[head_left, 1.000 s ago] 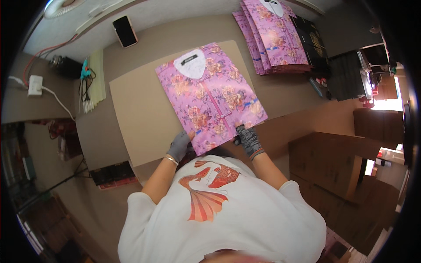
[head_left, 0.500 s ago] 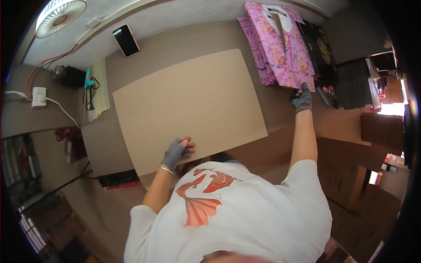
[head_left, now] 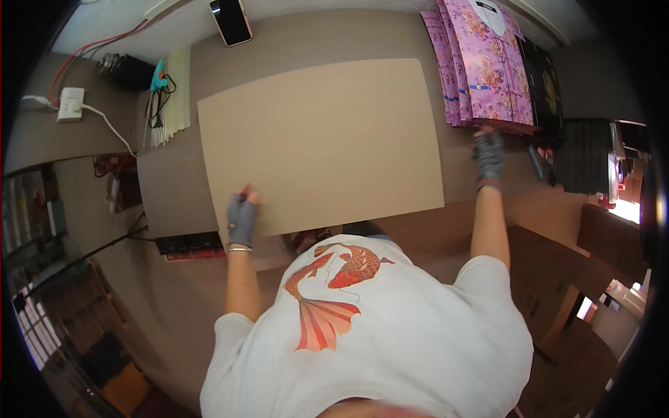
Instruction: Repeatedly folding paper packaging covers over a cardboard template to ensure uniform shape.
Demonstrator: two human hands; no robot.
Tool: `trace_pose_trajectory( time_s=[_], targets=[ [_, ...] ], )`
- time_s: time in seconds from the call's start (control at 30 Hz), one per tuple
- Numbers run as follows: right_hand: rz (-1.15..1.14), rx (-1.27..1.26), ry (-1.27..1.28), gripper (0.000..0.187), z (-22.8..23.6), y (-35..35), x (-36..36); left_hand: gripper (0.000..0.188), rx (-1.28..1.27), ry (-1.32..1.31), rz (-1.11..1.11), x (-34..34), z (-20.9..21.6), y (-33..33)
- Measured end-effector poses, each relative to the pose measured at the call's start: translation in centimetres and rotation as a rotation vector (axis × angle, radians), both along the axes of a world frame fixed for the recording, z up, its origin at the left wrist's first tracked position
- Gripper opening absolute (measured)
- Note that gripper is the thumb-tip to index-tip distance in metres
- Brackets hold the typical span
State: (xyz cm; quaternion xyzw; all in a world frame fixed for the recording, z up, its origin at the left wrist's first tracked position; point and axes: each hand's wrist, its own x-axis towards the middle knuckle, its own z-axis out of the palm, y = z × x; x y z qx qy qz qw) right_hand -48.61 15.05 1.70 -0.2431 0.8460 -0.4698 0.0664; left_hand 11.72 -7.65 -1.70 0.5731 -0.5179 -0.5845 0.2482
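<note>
A large tan board (head_left: 320,146) lies flat in front of me on the table. My left hand (head_left: 242,217), in a grey fingerless glove, is over its near-left corner. Its slightly bent fingers are apart and hold nothing that I can see. At the right, a stack of pink floral-printed pieces with white collar-shaped tops (head_left: 491,76) lies fanned out. My right hand (head_left: 488,157), gloved the same way, is just below the near edge of that stack. Motion blurs its fingertips, so I cannot tell whether they grip an edge.
A phone (head_left: 231,21) lies at the back. On the left are a white power adapter (head_left: 71,104) with cords, a black cylindrical object (head_left: 129,73), and pale strips (head_left: 180,97) beside a teal-handled tool (head_left: 158,75). Black printed packages (head_left: 545,90) lie right of the pink stack.
My left hand has moved left across the board. The top pink piece, tilted with a split neck before, now lies flatter with the stack. The whole view has shifted.
</note>
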Motion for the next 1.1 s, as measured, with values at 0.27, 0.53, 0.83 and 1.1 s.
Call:
trace_pose_trajectory(
  time_s=[0.27, 0.53, 0.83, 1.1],
  targets=[
    [0.248, 0.896, 0.243, 0.081, 1.6, -2.1, 14.6, 0.089, -0.146, -0.761, -0.037, 8.7, 1.4, -1.7],
    [0.327, 0.160, -0.328, 0.061, 2.8, 0.6, 9.3, 0.086, -0.124, -0.671, -0.128, 7.2, 3.9, -1.8],
    [0.557, 0.335, -0.447, 0.067, 1.8, 1.0, 5.2, 0.051, 0.179, -0.012, -0.174, 8.0, 6.4, -9.1],
    [0.416, 0.194, -0.475, 0.068, 6.7, 1.0, 11.1, 0.078, -0.352, -0.855, -0.629, -2.9, 17.9, -3.9]
  ],
)
